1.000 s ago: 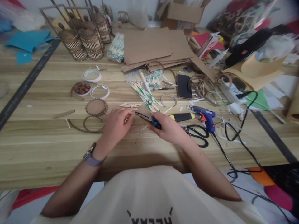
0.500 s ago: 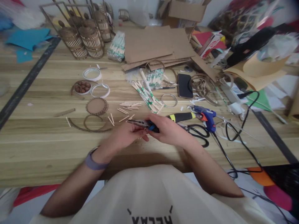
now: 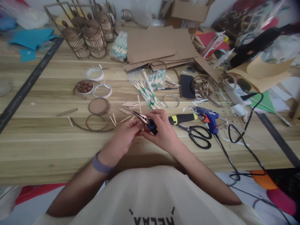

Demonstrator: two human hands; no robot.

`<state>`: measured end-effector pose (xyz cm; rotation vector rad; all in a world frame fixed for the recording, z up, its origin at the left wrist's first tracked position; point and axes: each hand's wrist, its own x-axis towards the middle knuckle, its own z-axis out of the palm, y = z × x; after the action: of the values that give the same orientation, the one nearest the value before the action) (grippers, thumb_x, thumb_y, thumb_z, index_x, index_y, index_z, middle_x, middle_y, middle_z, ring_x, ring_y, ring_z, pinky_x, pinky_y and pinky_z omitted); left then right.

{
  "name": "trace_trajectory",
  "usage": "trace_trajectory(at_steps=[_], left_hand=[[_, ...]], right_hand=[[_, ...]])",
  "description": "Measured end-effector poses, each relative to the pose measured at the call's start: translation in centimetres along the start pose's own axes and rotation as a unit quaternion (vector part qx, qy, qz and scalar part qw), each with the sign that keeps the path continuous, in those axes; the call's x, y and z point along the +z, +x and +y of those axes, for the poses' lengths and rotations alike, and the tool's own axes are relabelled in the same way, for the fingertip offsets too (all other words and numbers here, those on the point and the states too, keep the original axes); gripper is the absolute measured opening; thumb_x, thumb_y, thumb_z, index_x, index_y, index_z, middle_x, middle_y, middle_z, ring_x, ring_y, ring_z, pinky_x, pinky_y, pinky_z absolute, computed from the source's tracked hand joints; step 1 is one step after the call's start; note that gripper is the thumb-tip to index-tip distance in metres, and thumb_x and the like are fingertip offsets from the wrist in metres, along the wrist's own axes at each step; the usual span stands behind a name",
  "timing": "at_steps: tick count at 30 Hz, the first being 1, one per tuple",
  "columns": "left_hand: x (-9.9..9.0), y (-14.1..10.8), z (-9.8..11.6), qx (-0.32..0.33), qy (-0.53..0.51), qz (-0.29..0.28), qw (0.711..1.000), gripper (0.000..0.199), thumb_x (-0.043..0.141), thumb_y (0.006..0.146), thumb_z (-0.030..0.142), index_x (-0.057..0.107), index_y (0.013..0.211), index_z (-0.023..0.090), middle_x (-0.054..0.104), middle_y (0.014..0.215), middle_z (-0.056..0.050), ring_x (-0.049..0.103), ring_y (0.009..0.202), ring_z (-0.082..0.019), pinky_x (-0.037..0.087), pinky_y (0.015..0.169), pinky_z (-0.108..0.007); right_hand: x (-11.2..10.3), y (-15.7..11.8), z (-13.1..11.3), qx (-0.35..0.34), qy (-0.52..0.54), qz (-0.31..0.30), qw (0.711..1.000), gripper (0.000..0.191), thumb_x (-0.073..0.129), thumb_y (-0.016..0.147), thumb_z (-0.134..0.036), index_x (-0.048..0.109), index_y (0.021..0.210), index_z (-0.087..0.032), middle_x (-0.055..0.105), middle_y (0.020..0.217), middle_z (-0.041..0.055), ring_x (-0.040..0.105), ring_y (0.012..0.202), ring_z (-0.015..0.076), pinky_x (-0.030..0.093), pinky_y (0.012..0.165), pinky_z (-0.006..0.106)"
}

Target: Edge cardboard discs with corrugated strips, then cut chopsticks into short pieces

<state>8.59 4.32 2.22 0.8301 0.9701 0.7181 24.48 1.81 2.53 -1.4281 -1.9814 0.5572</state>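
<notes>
Long-nose pliers point(image 3: 141, 117) with blue and black handles are gripped in my right hand point(image 3: 162, 129), jaws pointing up and left. My left hand point(image 3: 126, 135) is closed beside them, thumb and fingertips pinching a thin wooden stick point(image 3: 139, 103). The stick stands up past the jaws, which cross over its middle; its lower end is mostly hidden by fingers. Just beyond my hands lie short cut sticks point(image 3: 131, 105). A round cardboard base with a beaded-looking rim point(image 3: 98, 106) sits to the left, near a curved brown strip point(image 3: 93, 129).
To the right are black-handled scissors point(image 3: 199, 136), a yellow-black handled tool point(image 3: 183, 118) and a blue glue gun point(image 3: 208, 118) with its cord. Farther back are paper-wrapped sticks point(image 3: 146, 93), a phone point(image 3: 187, 86), tape rolls point(image 3: 94, 74), cardboard sheets point(image 3: 159, 43) and woven lanterns point(image 3: 95, 40).
The pliers have turned so their jaws tilt more upward, and the wooden stick now shows standing up beyond them. My right hand has shifted slightly left and down, uncovering more of the scissors.
</notes>
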Motion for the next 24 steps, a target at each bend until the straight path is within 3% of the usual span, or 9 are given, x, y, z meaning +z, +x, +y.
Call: trace_trajectory(at_steps=[5, 7, 9, 11, 15, 17, 19, 22, 24], left_hand=[[0.3, -0.2, -0.2, 0.028, -0.049, -0.005, 0.998, 0.030, 0.080, 0.071, 0.044, 0.068, 0.075, 0.017, 0.069, 0.075, -0.001, 0.062, 0.074, -0.015, 0.049, 0.070, -0.026], [0.0, -0.3, -0.1, 0.043, -0.057, 0.019, 0.997, 0.032, 0.081, 0.070, 0.045, 0.070, 0.077, 0.017, 0.070, 0.075, -0.002, 0.062, 0.075, -0.016, 0.049, 0.071, -0.026], [-0.3, -0.3, 0.1, 0.061, -0.054, 0.047, 0.996, 0.032, 0.081, 0.071, 0.046, 0.072, 0.080, 0.016, 0.072, 0.081, -0.004, 0.063, 0.082, -0.017, 0.048, 0.075, -0.026], [-0.5, -0.3, 0.2, 0.074, -0.051, 0.041, 0.995, 0.031, 0.082, 0.071, 0.045, 0.073, 0.079, 0.016, 0.074, 0.087, -0.005, 0.063, 0.088, -0.018, 0.048, 0.079, -0.026], [-0.4, -0.3, 0.3, 0.041, -0.062, -0.066, 0.995, 0.033, 0.084, 0.070, 0.046, 0.071, 0.076, 0.016, 0.071, 0.079, -0.002, 0.058, 0.064, -0.011, 0.048, 0.062, -0.023], [-0.2, -0.4, 0.3, 0.030, -0.063, -0.082, 0.994, 0.034, 0.083, 0.071, 0.047, 0.070, 0.076, 0.016, 0.068, 0.073, -0.001, 0.052, 0.054, -0.008, 0.045, 0.052, -0.021], [-0.1, -0.6, 0.3, 0.025, -0.060, -0.080, 0.995, 0.034, 0.082, 0.072, 0.047, 0.069, 0.077, 0.016, 0.065, 0.067, 0.000, 0.052, 0.050, -0.009, 0.045, 0.048, -0.021], [0.1, -0.8, 0.4, 0.010, -0.053, -0.075, 0.996, 0.036, 0.080, 0.072, 0.050, 0.067, 0.077, 0.017, 0.062, 0.062, 0.001, 0.052, 0.046, -0.011, 0.045, 0.042, -0.024], [0.1, -0.9, 0.4, 0.008, -0.049, -0.067, 0.997, 0.035, 0.079, 0.072, 0.050, 0.066, 0.078, 0.017, 0.066, 0.071, 0.000, 0.051, 0.045, -0.010, 0.043, 0.039, -0.024]], right_hand=[[-0.1, 0.1, 0.1, 0.010, 0.040, 0.013, 0.999, 0.049, 0.075, 0.076, -0.025, 0.054, 0.120, -0.022, 0.049, 0.119, 0.0126, 0.050, 0.121, 0.0288, 0.049, 0.097, 0.044], [-0.4, 0.0, -0.1, 0.057, 0.092, 0.014, 0.994, 0.045, 0.077, 0.074, -0.031, 0.056, 0.112, -0.021, 0.054, 0.110, 0.0098, 0.054, 0.110, 0.0270, 0.049, 0.092, 0.042], [-0.6, -0.1, -0.4, 0.147, 0.186, -0.013, 0.971, 0.038, 0.077, 0.074, -0.040, 0.057, 0.100, -0.021, 0.056, 0.090, 0.0038, 0.056, 0.086, 0.0213, 0.049, 0.077, 0.036], [-0.8, -0.2, -0.8, 0.242, 0.343, -0.077, 0.904, 0.036, 0.074, 0.075, -0.048, 0.056, 0.090, -0.021, 0.051, 0.074, -0.0019, 0.049, 0.066, 0.0148, 0.043, 0.061, 0.030], [-0.2, -0.3, -1.1, 0.338, 0.623, -0.190, 0.679, 0.039, 0.081, 0.066, -0.046, 0.057, 0.080, -0.019, 0.054, 0.073, -0.0030, 0.043, 0.055, 0.0078, 0.036, 0.053, 0.023], [0.2, -0.5, -0.8, 0.355, 0.673, -0.207, 0.615, 0.037, 0.082, 0.066, -0.042, 0.058, 0.079, -0.017, 0.058, 0.074, -0.0020, 0.043, 0.054, 0.0065, 0.037, 0.052, 0.022], [0.4, -0.7, -0.5, 0.357, 0.690, -0.216, 0.591, 0.033, 0.080, 0.068, -0.040, 0.061, 0.080, -0.017, 0.060, 0.075, -0.0008, 0.049, 0.057, 0.0085, 0.043, 0.054, 0.023], [0.3, -1.3, -0.2, 0.357, 0.685, -0.228, 0.593, 0.028, 0.077, 0.068, -0.033, 0.063, 0.088, -0.017, 0.065, 0.083, 0.0030, 0.059, 0.072, 0.0157, 0.051, 0.065, 0.030], [0.1, -1.7, -0.3, 0.361, 0.677, -0.233, 0.597, 0.029, 0.073, 0.069, -0.028, 0.063, 0.095, -0.019, 0.067, 0.091, 0.0051, 0.061, 0.080, 0.0181, 0.053, 0.069, 0.033]])
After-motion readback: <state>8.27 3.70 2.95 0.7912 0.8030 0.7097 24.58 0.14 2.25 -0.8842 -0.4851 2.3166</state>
